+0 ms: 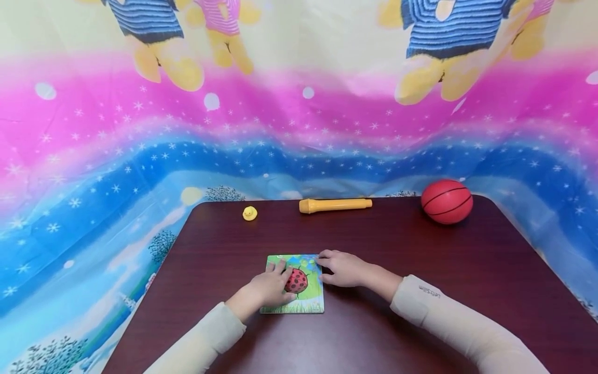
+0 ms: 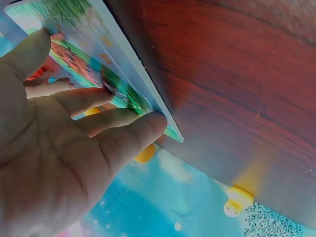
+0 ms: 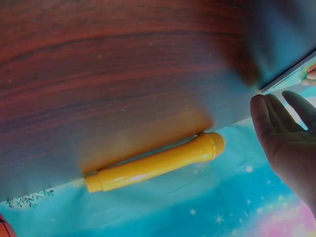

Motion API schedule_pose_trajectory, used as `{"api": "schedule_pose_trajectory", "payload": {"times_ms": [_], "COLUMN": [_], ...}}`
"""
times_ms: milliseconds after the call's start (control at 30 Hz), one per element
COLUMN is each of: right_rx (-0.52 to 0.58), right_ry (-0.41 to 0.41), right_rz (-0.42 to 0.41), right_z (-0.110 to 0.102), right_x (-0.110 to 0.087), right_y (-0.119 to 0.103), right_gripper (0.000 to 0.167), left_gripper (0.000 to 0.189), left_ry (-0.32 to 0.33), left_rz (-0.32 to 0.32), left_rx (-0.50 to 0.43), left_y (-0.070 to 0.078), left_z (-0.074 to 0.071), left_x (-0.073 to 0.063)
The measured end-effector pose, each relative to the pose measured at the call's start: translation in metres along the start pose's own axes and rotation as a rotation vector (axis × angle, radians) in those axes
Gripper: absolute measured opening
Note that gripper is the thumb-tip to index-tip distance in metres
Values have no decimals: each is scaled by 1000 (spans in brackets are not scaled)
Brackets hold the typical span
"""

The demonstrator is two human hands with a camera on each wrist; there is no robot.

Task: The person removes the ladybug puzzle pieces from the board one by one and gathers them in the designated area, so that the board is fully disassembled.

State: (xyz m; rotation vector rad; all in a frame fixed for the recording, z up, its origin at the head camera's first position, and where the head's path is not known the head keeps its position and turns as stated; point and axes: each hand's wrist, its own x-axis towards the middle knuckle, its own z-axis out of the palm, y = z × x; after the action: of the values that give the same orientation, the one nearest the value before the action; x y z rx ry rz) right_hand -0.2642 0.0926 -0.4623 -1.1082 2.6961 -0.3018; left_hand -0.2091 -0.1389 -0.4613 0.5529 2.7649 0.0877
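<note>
A square picture board with a red spotted ladybird on green leaves lies flat on the dark table. My left hand rests over its left part, fingers spread and nearly straight, covering part of the ladybird. In the left wrist view, the fingertips of this left hand touch the board's face. My right hand is at the board's upper right edge, fingertips at the blue and green corner. The right wrist view shows the right hand with fingers extended beside the board's edge.
Along the table's far edge stand a small yellow rubber duck, a yellow toy microphone lying on its side, and a red ball with black lines. A colourful printed cloth hangs behind the brown table.
</note>
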Motion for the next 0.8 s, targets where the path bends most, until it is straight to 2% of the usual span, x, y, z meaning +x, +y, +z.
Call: {"api": "schedule_pose_trajectory", "payload": {"times_ms": [233, 467, 633, 700, 800], "right_rx": [26, -47, -29, -3, 33], "right_ry": [8, 38, 41, 52, 69], "right_rz": [24, 80, 178, 218, 257], "right_z": [4, 8, 4, 3, 4], "right_x": [9, 22, 28, 31, 35], "right_y": [-1, -8, -14, -17, -20], "right_gripper": [52, 64, 69, 64, 45], "left_gripper": [74, 75, 76, 76, 76], "left_ry": [2, 80, 105, 112, 125], "left_rz": [-21, -11, 4, 20, 38], "left_rx": [14, 57, 36, 24, 13], "left_y": [1, -4, -10, -12, -14], "left_z": [1, -4, -6, -4, -2], "left_x": [1, -1, -4, -4, -4]}}
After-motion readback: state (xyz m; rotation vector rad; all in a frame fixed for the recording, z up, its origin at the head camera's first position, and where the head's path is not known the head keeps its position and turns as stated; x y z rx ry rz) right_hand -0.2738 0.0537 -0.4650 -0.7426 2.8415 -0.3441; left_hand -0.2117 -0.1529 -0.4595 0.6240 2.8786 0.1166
